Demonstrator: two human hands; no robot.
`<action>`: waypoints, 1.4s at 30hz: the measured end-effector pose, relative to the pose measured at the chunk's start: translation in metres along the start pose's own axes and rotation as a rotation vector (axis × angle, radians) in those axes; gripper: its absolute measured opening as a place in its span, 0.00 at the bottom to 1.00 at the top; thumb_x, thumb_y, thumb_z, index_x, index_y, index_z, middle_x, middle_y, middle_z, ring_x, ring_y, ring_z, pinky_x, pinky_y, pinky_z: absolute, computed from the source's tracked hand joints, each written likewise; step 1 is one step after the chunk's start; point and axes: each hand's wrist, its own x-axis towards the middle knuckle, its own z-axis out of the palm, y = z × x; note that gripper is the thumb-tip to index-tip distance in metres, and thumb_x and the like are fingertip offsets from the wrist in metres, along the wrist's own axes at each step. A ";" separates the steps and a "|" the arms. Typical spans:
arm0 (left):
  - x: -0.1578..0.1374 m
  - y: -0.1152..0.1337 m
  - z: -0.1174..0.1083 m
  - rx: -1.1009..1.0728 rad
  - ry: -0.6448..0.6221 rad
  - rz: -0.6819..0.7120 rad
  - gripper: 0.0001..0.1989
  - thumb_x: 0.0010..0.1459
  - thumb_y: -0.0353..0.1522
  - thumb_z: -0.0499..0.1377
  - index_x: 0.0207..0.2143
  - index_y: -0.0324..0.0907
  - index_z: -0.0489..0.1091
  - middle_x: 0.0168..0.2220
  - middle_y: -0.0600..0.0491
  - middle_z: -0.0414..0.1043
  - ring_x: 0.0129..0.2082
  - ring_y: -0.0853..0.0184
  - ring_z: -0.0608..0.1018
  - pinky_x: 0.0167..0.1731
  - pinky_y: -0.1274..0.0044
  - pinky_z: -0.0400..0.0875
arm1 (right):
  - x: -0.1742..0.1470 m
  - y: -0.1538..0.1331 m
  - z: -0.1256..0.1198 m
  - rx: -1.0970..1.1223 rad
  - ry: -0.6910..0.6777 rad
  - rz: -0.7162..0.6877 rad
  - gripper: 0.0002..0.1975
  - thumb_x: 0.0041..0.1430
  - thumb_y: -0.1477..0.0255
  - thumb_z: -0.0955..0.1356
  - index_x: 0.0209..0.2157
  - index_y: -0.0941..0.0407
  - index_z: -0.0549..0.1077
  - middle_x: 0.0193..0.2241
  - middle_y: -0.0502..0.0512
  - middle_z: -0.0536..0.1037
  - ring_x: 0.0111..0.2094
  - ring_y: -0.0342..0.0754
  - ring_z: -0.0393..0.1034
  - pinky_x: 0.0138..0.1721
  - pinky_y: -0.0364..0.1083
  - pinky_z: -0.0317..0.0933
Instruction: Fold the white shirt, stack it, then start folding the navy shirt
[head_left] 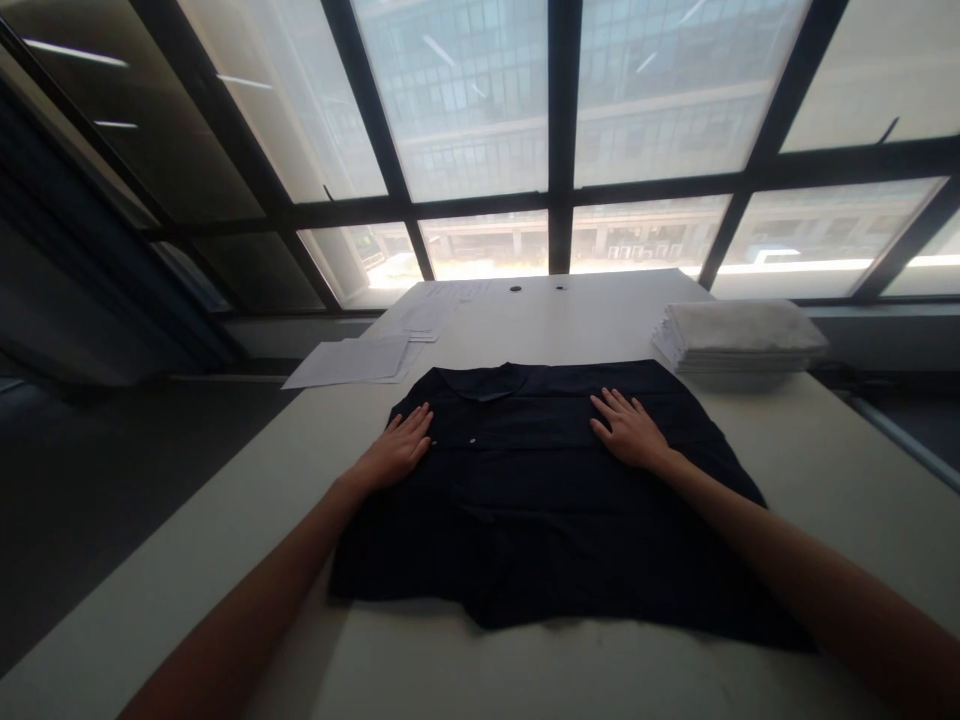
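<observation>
A dark navy shirt (540, 490) with small pale buttons lies spread flat on the white table, its button line running sideways. My left hand (397, 445) rests palm down on its left edge, close to the buttons, fingers stretched out. Further right, my right hand (628, 430) is pressed flat on the upper part of the cloth with its fingers spread. Neither hand grasps the fabric. Some creases cross the lower half, and the near edge is uneven. My right forearm covers part of the right side.
The white table (195, 540) reaches toward large windows. A stack of folded pale cloth (742, 335) stands at the back right. Loose paper sheets (349, 360) lie at the left edge, one overhanging it. Two dark round spots (515, 289) mark the far end.
</observation>
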 end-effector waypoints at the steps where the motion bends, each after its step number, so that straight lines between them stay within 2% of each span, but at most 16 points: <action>1: -0.001 0.001 0.002 0.002 0.017 -0.007 0.32 0.71 0.41 0.38 0.70 0.33 0.53 0.71 0.40 0.46 0.71 0.54 0.53 0.67 0.56 0.51 | 0.000 0.000 0.000 0.000 0.004 0.000 0.32 0.70 0.57 0.55 0.70 0.56 0.55 0.71 0.61 0.50 0.72 0.56 0.40 0.69 0.61 0.39; 4: -0.007 0.001 0.007 -0.024 0.033 -0.001 0.33 0.71 0.42 0.36 0.70 0.30 0.52 0.71 0.39 0.46 0.71 0.54 0.53 0.67 0.57 0.51 | -0.003 -0.003 0.000 -0.003 0.003 0.001 0.32 0.70 0.57 0.54 0.70 0.56 0.55 0.71 0.61 0.50 0.72 0.56 0.40 0.69 0.61 0.39; 7: -0.014 -0.004 0.004 -0.075 -0.011 0.010 0.35 0.71 0.45 0.37 0.70 0.31 0.52 0.72 0.40 0.44 0.71 0.55 0.51 0.68 0.58 0.49 | -0.011 -0.008 0.003 -0.002 0.005 -0.003 0.32 0.70 0.57 0.55 0.70 0.55 0.55 0.72 0.61 0.49 0.72 0.56 0.39 0.69 0.61 0.38; 11: -0.021 -0.007 -0.019 -0.205 -0.096 0.020 0.36 0.69 0.52 0.43 0.70 0.41 0.55 0.72 0.46 0.42 0.72 0.53 0.50 0.68 0.58 0.49 | -0.020 -0.013 0.007 0.046 0.004 -0.005 0.32 0.71 0.56 0.55 0.70 0.54 0.55 0.72 0.61 0.48 0.72 0.56 0.38 0.69 0.62 0.37; 14: -0.016 -0.012 -0.045 -0.414 -0.073 -0.014 0.34 0.68 0.54 0.45 0.67 0.46 0.61 0.70 0.50 0.52 0.69 0.53 0.60 0.65 0.62 0.57 | -0.015 -0.004 0.002 0.122 0.010 0.029 0.31 0.71 0.57 0.56 0.70 0.55 0.57 0.71 0.62 0.51 0.72 0.57 0.41 0.68 0.62 0.41; 18: 0.016 -0.028 -0.066 -0.536 0.168 -0.178 0.36 0.62 0.56 0.51 0.61 0.41 0.70 0.59 0.45 0.72 0.58 0.53 0.74 0.60 0.65 0.67 | 0.015 0.030 -0.013 0.118 0.098 0.099 0.28 0.70 0.63 0.58 0.66 0.59 0.62 0.69 0.66 0.57 0.70 0.59 0.46 0.67 0.61 0.47; 21: 0.056 -0.039 -0.065 -0.494 0.222 -0.233 0.37 0.60 0.56 0.53 0.58 0.39 0.72 0.55 0.43 0.76 0.54 0.51 0.77 0.56 0.65 0.70 | 0.046 0.061 -0.027 0.042 0.119 0.095 0.25 0.69 0.68 0.59 0.64 0.62 0.66 0.65 0.68 0.64 0.67 0.59 0.55 0.66 0.57 0.51; 26: 0.123 -0.044 -0.048 -0.386 0.132 -0.284 0.32 0.58 0.52 0.56 0.52 0.36 0.76 0.56 0.39 0.75 0.58 0.50 0.74 0.59 0.65 0.66 | 0.081 0.092 -0.039 -0.014 -0.029 0.071 0.26 0.65 0.76 0.61 0.63 0.63 0.67 0.62 0.67 0.68 0.63 0.56 0.62 0.64 0.52 0.55; 30: 0.155 -0.048 -0.038 -0.407 0.036 -0.240 0.27 0.51 0.48 0.63 0.48 0.39 0.78 0.47 0.43 0.80 0.48 0.54 0.81 0.50 0.70 0.73 | 0.093 0.104 -0.042 0.000 -0.121 0.046 0.27 0.60 0.81 0.63 0.62 0.62 0.69 0.61 0.65 0.71 0.61 0.54 0.66 0.61 0.49 0.58; 35: 0.174 -0.059 -0.035 -0.420 -0.058 -0.193 0.21 0.41 0.41 0.69 0.38 0.42 0.81 0.37 0.46 0.83 0.40 0.55 0.83 0.41 0.73 0.75 | 0.104 0.113 -0.048 -0.050 -0.210 -0.042 0.32 0.57 0.81 0.66 0.65 0.61 0.65 0.61 0.66 0.71 0.61 0.55 0.66 0.60 0.50 0.58; 37: 0.177 -0.061 -0.038 -0.426 -0.072 -0.179 0.18 0.40 0.41 0.70 0.35 0.44 0.82 0.36 0.48 0.83 0.38 0.56 0.82 0.39 0.74 0.75 | 0.106 0.111 -0.052 -0.082 -0.218 -0.011 0.34 0.56 0.80 0.67 0.66 0.59 0.64 0.59 0.66 0.72 0.59 0.57 0.67 0.59 0.52 0.59; 39: 0.178 -0.061 -0.042 -0.433 -0.073 -0.170 0.15 0.41 0.41 0.69 0.32 0.45 0.82 0.33 0.50 0.82 0.35 0.58 0.82 0.36 0.75 0.74 | 0.106 0.105 -0.055 -0.125 -0.202 0.066 0.32 0.56 0.80 0.66 0.63 0.56 0.67 0.56 0.65 0.75 0.57 0.59 0.69 0.57 0.57 0.59; 42: 0.174 -0.058 -0.051 -0.440 -0.036 -0.163 0.13 0.43 0.42 0.67 0.29 0.44 0.82 0.30 0.50 0.81 0.32 0.60 0.81 0.34 0.75 0.74 | 0.101 0.097 -0.061 -0.180 -0.156 0.128 0.22 0.58 0.80 0.65 0.53 0.55 0.77 0.50 0.65 0.78 0.56 0.63 0.69 0.56 0.62 0.57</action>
